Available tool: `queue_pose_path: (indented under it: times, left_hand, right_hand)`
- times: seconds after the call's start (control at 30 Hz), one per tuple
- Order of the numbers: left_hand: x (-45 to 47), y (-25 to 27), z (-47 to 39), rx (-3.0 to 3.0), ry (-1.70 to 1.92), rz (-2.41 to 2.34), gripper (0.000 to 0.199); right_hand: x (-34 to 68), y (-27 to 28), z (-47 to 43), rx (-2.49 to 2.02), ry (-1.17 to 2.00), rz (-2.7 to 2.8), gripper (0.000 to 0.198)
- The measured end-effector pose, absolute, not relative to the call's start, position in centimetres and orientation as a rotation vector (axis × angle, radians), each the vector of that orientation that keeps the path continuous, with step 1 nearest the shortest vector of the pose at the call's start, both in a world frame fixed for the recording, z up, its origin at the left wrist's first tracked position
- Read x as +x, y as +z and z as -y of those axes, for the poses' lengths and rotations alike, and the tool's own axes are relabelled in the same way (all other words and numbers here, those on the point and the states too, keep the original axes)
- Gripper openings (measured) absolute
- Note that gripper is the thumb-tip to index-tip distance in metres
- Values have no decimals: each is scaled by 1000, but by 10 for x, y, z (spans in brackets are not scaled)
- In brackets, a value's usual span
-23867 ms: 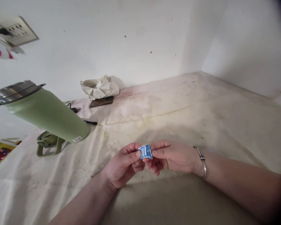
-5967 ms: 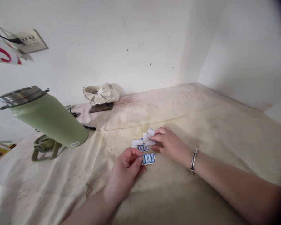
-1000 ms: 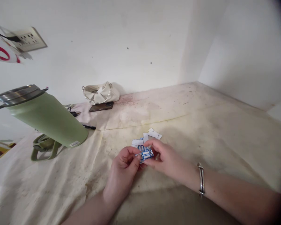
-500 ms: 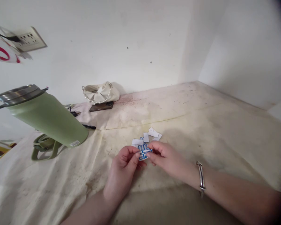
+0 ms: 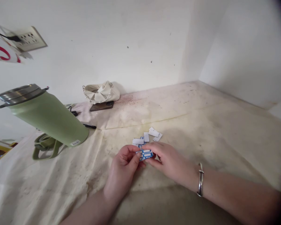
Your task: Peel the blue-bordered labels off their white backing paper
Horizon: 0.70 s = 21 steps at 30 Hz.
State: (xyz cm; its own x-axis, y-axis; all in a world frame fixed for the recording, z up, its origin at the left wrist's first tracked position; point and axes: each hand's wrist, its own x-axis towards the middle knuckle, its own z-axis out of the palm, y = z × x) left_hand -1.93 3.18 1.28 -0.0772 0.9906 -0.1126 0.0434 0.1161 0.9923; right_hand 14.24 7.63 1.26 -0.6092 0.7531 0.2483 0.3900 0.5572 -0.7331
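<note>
A small white sheet of labels with blue frames (image 5: 147,154) is held low over the table, between my two hands. My left hand (image 5: 124,164) pinches its left side between thumb and forefinger. At the right side my right hand (image 5: 166,157) grips it, the forefinger along the top edge and the thumb below. Just beyond my fingers lie several small white slips (image 5: 138,141), along with other blue-printed pieces partly hidden by my hands. A silver bracelet (image 5: 200,181) is on my right wrist.
A green tumbler (image 5: 49,118) with a steel rim stands at the left, beside its green handled lid (image 5: 46,145). Further back are a black pen (image 5: 90,126), a phone (image 5: 101,106) and a cream bag (image 5: 101,92). White walls border the cloth-covered table (image 5: 201,131).
My right fingers have shifted on the label sheet, the forefinger reaching further left across its top edge. The sheet has turned slightly. My left hand keeps its pinch.
</note>
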Motion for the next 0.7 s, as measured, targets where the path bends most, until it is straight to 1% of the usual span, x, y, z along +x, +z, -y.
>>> queue_pose_path:
  times: [0.1,0.13,0.23,0.27,0.3,0.37,0.4,0.53,0.7]
  left_hand:
    - [-20,11,-31,1138,1147,-1358,14]
    - [-20,11,-31,1139,1151,-1360,14]
    - [-20,10,-31,1142,1168,-1376,14]
    - [-20,10,-31,1147,1177,-1380,13]
    - [-20,10,-30,1157,1182,-1382,13]
    - [-21,8,-30,1190,1189,-1381,13]
    - [-21,7,-30,1211,1193,-1378,13]
    - [-22,5,-30,1321,1216,-1363,14]
    - [-24,5,-26,1593,1141,-1400,25]
  right_hand:
    - [143,12,-76,-931,864,2246,24]
    - [143,12,-76,-943,876,2225,27]
    - [142,9,-76,-993,993,2096,46]
    - [142,9,-76,-1004,1055,2057,46]
    - [142,8,-77,-1015,1120,2031,39]
    - [141,6,-79,-1045,1233,2013,17]
    - [141,5,-80,-1059,1275,2005,13]
    - [140,5,-82,-1024,1449,1900,13]
    - [140,8,-84,-949,1713,1666,12]
